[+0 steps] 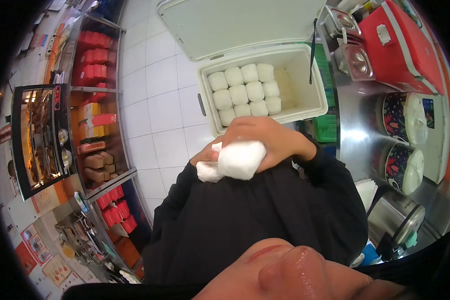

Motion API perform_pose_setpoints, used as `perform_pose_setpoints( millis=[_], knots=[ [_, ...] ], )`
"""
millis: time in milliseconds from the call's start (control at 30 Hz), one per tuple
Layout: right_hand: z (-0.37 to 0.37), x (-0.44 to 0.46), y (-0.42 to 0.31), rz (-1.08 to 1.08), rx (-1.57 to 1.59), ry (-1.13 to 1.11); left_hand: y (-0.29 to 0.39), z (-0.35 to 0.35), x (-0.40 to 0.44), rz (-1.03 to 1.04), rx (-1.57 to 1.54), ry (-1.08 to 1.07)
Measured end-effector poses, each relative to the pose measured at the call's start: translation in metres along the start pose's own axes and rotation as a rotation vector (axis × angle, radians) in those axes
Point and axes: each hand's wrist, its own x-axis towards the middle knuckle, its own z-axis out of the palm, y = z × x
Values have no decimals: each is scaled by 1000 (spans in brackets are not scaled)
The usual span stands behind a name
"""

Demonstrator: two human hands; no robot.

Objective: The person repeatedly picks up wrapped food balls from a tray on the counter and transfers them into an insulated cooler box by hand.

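Note:
My right hand point(272, 140) is curled over a rounded white wrapped bundle point(241, 161), held in front of my black apron. From the other side my left hand point(205, 154) closes on a crumpled white end point(209, 171) that seems to belong to the same bundle. Most of the left fingers are hidden behind the bundle and the right hand. Beyond my hands stands a white cool box point(312, 97) with its lid point(245, 27) up. Rows of similar rounded white bundles point(238, 94) fill its left and middle part; their contents are hidden.
At right, a steel counter point(352, 145) carries a red insulated box point(405, 47), lidded steel containers point(357, 62), two patterned pots point(402, 167) and a steel appliance point(397, 212). A glass-fronted cabinet point(97, 65) with red boxes lines the left, beside a lit display warmer point(40, 137).

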Motion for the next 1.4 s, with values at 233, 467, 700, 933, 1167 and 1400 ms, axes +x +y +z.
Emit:
perform_pose_setpoints(
  millis=[233, 467, 700, 933, 1167, 1400],
  knots=[
    [-5, -34, 58, 189, 1160, 455, -1, 6, 6, 43, 48, -51],
    [-35, -52, 98, 136, 1514, 422, -6, -10, 12, 85, 136, -121],
    [-43, -86, 186, 356, 1060, 775, -7, -7, 12, 112, 138, -151],
    [-37, -114, 308, 638, -334, 667, -9, -10, 10, 115, 189, -173],
    [-4, -98, 325, 641, -444, 674, -11, -10, 4, 117, 154, -135],
    [-5, -109, 363, 645, 128, 939, -15, -13, 1, 129, 141, -118]
  ],
)
